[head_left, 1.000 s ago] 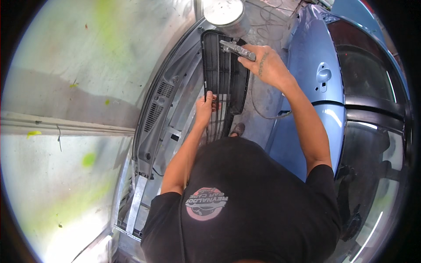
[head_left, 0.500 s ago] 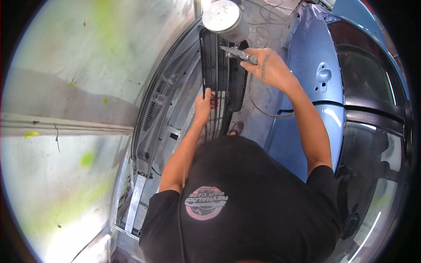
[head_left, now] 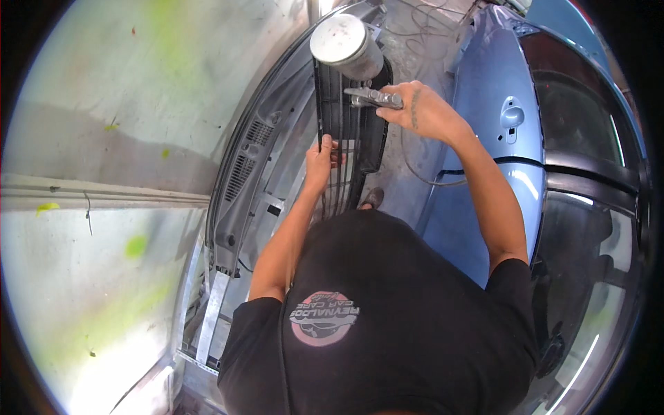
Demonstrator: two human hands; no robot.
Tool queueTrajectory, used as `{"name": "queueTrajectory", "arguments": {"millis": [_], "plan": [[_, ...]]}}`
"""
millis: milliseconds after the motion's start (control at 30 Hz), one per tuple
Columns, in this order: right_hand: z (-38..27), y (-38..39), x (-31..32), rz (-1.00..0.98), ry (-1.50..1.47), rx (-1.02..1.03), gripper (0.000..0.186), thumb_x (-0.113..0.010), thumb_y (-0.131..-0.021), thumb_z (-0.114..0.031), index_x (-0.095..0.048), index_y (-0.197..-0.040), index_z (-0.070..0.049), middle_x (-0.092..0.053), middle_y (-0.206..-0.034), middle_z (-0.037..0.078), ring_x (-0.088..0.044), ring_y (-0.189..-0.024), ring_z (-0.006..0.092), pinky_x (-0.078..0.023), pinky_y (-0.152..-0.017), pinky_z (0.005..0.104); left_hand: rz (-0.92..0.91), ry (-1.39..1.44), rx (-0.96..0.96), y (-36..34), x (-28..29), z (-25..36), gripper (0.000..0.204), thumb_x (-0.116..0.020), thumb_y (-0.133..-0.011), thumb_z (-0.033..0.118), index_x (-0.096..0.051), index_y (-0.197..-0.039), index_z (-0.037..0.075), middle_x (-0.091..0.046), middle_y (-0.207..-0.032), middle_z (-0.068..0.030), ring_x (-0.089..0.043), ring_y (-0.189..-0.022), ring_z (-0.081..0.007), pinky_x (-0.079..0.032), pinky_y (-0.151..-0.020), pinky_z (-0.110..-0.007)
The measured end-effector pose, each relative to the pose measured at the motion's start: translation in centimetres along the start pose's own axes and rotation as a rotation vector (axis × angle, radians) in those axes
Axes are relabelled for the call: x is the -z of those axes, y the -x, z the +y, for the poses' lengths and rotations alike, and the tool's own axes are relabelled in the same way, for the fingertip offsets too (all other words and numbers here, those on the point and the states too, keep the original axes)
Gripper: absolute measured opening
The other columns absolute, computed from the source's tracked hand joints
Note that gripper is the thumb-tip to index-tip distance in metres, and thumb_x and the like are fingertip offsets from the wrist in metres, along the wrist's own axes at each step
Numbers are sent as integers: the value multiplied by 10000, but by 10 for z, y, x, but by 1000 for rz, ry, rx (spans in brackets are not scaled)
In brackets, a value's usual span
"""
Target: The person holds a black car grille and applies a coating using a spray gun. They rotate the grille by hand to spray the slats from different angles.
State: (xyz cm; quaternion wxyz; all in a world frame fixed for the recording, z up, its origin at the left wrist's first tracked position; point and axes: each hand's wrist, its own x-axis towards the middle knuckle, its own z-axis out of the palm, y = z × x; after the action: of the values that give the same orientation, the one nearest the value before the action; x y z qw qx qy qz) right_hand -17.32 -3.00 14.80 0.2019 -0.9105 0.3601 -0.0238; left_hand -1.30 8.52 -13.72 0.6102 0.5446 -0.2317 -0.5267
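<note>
Right grip (head_left: pixel 427 112) wrapped round a spray gun (head_left: pixel 372 97), left grip (head_left: pixel 320 164) holding a black grille (head_left: pixel 371 138), blue car (head_left: pixel 492 131) right of both

The grille panel (head_left: pixel 330 111) stands before the torso (head_left: pixel 408 297), its left edge in the left hand (head_left: pixel 319 164). Over its far part, the right hand (head_left: pixel 423 109) holds a spray gun (head_left: pixel 370 97), the cup (head_left: pixel 339 38) just beyond. Left of the panel lies a cowl piece (head_left: pixel 240 176), metal bars (head_left: pixel 212 318) at its near end; farther left is the wall (head_left: pixel 104 152). Right is a car (head_left: pixel 449 221), a hose (head_left: pixel 443 185) reaching toward it.
</note>
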Motion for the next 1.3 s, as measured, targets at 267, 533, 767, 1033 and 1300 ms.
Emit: {"name": "queueTrajectory", "arguments": {"millis": [267,533,767,1033,1300], "plan": [[9,3,0,13,63,-1,422,-716,-910,-276,-694,-1222,7,-704,-889,276,-690,-882,451,-536,-823,466,9,-23,-5,1,1,3,528,-508,-1064,551,-664,-1006,50,-723,-873,-72,-708,-750,-167,-491,-647,-311],[11,3,-3,75,77,-60,391,-704,-917,-282,-701,-1213,-26,-700,-918,279,-675,-919,467,-534,-838,486,37,5,7,0,-2,-4,549,-495,-1065,561,-673,-1011,45,-730,-861,-73,-706,-757,-165,-516,-664,-318],[19,5,-17,41,140,-50,382,-705,-920,-289,-704,-1227,-62,-715,-941,253,-685,-951,443,-542,-863,489,30,8,1,3,-1,2,532,-513,-1066,539,-666,-1023,32,-719,-894,-77,-704,-744,-169,-523,-664,-312],[21,3,-14,39,187,-55,357,-692,-917,-272,-703,-1200,-54,-711,-935,246,-675,-940,455,-536,-838,494,46,55,-20,0,-1,4,536,-534,-1059,536,-658,-1025,15,-700,-893,-75,-703,-748,-166,-534,-662,-302],[21,-4,-15,300,176,47,335,-684,-932,-273,-697,-1178,-47,-706,-984,249,-667,-962,457,-534,-837,490,59,45,-5,-1,-3,2,533,-552,-1049,540,-657,-1029,17,-698,-888,-69,-698,-747,-169,-534,-675,-306]]}}
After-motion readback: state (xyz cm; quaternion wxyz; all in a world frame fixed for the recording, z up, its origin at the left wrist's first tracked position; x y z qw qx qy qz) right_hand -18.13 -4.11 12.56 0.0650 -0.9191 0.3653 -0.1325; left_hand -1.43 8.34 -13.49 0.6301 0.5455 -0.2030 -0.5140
